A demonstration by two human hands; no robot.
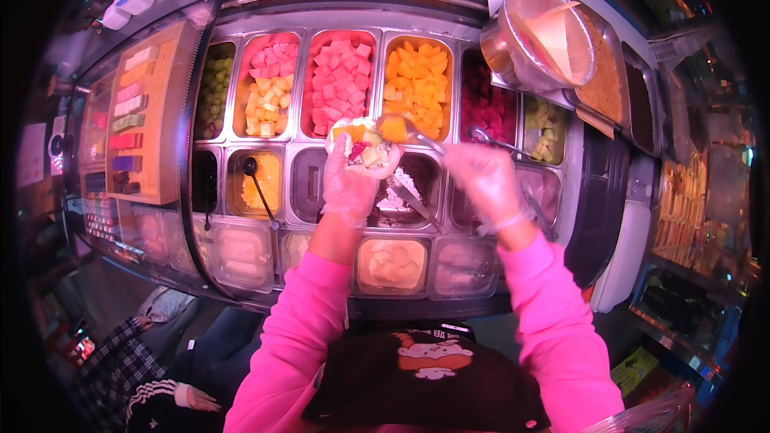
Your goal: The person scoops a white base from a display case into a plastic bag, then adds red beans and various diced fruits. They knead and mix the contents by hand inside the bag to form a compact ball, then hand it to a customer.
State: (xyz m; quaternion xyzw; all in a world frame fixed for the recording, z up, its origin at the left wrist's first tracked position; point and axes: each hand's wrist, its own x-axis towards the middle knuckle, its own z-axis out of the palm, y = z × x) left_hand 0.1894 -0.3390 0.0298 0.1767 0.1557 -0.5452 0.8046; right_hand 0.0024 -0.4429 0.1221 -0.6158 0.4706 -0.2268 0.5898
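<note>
My left hand (pixel 350 184), in a clear plastic glove, holds up a pale, round, thin-edged wrapper (pixel 388 168) with pieces of yellow, pale and dark pink fruit in it. Whether it is a soft skin or a shallow cup I cannot tell. My right hand (pixel 488 184), also gloved, is closed around the handle of a metal spoon (pixel 427 141). Orange mango (pixel 393 129) sits in the spoon's bowl, at the far right rim of the wrapper. Both hands are above the middle of a counter of metal fruit tubs, and a tub of mango cubes (pixel 417 84) lies just beyond them.
Tubs of pink cubes (pixel 340 80), green grapes (pixel 215 92) and dark red fruit (pixel 486 96) line the far row. Nearer are several lidded tubs (pixel 391 265). A clear plastic bowl (pixel 553 40) stands far right, a wooden display box (pixel 164 112) left. Another person's hand (pixel 202 399) shows lower left.
</note>
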